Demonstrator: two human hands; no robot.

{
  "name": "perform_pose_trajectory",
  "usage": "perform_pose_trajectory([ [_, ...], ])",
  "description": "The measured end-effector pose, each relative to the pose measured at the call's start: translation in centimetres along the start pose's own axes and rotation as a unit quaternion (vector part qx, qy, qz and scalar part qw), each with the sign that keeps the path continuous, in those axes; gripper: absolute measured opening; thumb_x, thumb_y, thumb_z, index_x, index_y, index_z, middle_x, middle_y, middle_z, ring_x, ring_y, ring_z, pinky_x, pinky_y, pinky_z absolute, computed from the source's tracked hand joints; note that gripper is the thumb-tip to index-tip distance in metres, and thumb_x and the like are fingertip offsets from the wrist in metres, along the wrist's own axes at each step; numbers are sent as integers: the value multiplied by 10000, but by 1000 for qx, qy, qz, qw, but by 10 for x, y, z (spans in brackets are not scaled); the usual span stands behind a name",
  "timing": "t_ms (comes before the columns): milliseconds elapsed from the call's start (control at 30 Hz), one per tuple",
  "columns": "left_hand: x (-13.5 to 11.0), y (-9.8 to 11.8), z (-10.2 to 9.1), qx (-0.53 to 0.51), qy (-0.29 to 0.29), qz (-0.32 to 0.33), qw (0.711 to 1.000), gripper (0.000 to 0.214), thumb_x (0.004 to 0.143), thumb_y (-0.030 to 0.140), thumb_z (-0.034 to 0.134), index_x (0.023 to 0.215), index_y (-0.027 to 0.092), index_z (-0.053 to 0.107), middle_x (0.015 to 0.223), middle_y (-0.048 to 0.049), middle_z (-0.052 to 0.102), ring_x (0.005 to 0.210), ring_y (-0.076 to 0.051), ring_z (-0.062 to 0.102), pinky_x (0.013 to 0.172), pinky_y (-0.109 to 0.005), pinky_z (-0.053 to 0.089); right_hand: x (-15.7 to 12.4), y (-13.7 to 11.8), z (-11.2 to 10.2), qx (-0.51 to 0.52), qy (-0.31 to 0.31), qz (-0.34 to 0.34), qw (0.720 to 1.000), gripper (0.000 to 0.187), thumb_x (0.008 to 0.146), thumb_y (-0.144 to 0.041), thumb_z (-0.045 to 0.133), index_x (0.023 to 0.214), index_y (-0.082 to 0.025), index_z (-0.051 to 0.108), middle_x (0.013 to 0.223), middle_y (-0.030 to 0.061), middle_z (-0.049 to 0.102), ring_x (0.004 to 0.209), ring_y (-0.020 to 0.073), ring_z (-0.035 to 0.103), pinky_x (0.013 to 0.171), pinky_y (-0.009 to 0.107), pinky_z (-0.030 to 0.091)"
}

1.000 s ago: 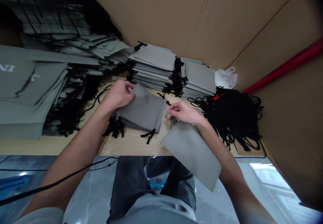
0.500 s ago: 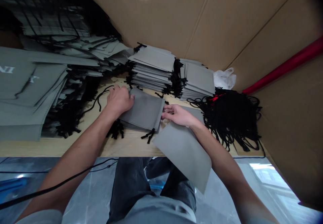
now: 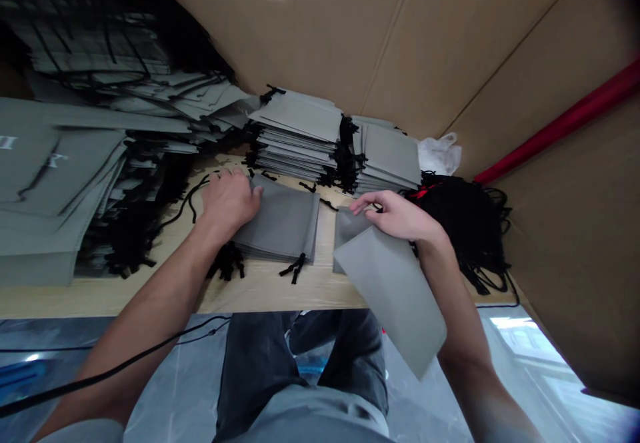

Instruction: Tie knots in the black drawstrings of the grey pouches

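My left hand (image 3: 230,198) is closed at the far left corner of a small stack of grey drawstring pouches (image 3: 283,220), its thumb at the top pouch's edge. Black cord ends stick out from this stack. To the right, my right hand (image 3: 400,215) has bent fingers, and a stiff light grey sheet (image 3: 393,296) hangs tilted from under its palm, past the table's front edge. Below that hand, another grey pouch (image 3: 341,233) lies on the table, partly covered by the sheet. How the right fingers grip the sheet is hidden.
Two neat pouch stacks (image 3: 297,126) (image 3: 390,156) stand behind my hands. Large grey bags (image 3: 37,183) are piled at the left. A heap of black cords (image 3: 460,230) and a clear plastic bag (image 3: 440,154) lie at the right. Cardboard walls (image 3: 320,36) enclose the table (image 3: 280,293).
My right hand has moved right, away from the pouch stack, and the light grey sheet has moved along with it. More of the separate pouch shows. My left hand stays at the stack.
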State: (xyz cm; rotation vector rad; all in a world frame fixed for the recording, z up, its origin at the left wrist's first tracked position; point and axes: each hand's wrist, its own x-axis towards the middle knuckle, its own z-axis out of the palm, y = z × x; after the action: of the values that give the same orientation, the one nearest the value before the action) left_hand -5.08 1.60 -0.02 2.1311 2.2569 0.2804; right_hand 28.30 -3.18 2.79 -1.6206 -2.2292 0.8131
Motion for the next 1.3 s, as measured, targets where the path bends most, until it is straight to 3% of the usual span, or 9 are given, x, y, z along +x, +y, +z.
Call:
perform_pose_trajectory([
  [133,0,5,2,-74,95,58,991,563,1059,492,472,1374,56,638,1330,-278,683,1304,-443,628,1083,-527,519,4,14,-9,-234,23,88,968,346,936,-95,619,1241,-139,776,1290,186,786,1216,358,725,999,385,524],
  [233,2,10,8,-135,107,119,978,486,1068,470,451,1303,109,674,1207,-199,726,1184,-356,668,1047,-447,509,19,25,3,-266,-14,111,957,403,892,-201,791,1293,-165,760,1332,218,754,1228,400,714,969,402,525],
  [367,2,14,17,-207,64,185,958,396,1046,462,489,1155,158,718,1006,-119,747,964,-277,678,890,-380,506,33,37,17,-262,-7,119,958,301,811,-183,868,1098,-192,775,1155,183,789,1082,344,740,845,353,510],
  [600,-3,18,22,-240,31,223,944,358,1030,442,514,1025,164,740,946,-108,766,853,-254,673,798,-362,476,17,34,-5,-192,-8,70,979,197,842,-135,779,1017,-204,719,942,70,792,898,240,713,763,300,454],
  [767,-3,19,23,-242,2,224,944,432,1060,484,472,993,175,766,810,-90,757,748,-253,664,709,-351,412,1,24,-38,25,-71,-12,997,357,901,-477,775,1088,-175,747,845,31,751,746,188,635,696,286,460],
  [933,-2,16,29,-210,-34,240,947,462,1072,497,436,956,189,761,818,-106,770,746,-266,678,679,-355,387,-9,19,-53,100,-7,-12,995,416,879,-573,797,1027,-189,737,774,2,662,680,161,537,651,285,426],
  [1100,-5,21,29,-235,-35,260,936,481,1065,530,462,910,193,767,812,-110,768,788,-271,683,711,-361,431,-15,6,-55,87,20,-54,995,406,853,-579,832,966,-198,748,835,34,688,763,192,573,717,311,451],
  [1200,-10,28,20,-429,-119,250,860,557,1072,606,439,987,179,787,932,-114,804,872,-259,721,707,-335,500,-12,-5,-47,136,-42,-83,986,411,876,-578,817,1002,-192,750,892,51,721,805,204,607,752,313,478],
  [1300,-16,32,11,-619,-293,215,697,680,1057,712,391,1085,153,777,986,-156,808,865,-262,748,612,-315,526,-1,-13,-30,159,-103,-116,975,374,920,-540,785,1040,-189,731,839,25,692,767,184,583,740,297,472],
])
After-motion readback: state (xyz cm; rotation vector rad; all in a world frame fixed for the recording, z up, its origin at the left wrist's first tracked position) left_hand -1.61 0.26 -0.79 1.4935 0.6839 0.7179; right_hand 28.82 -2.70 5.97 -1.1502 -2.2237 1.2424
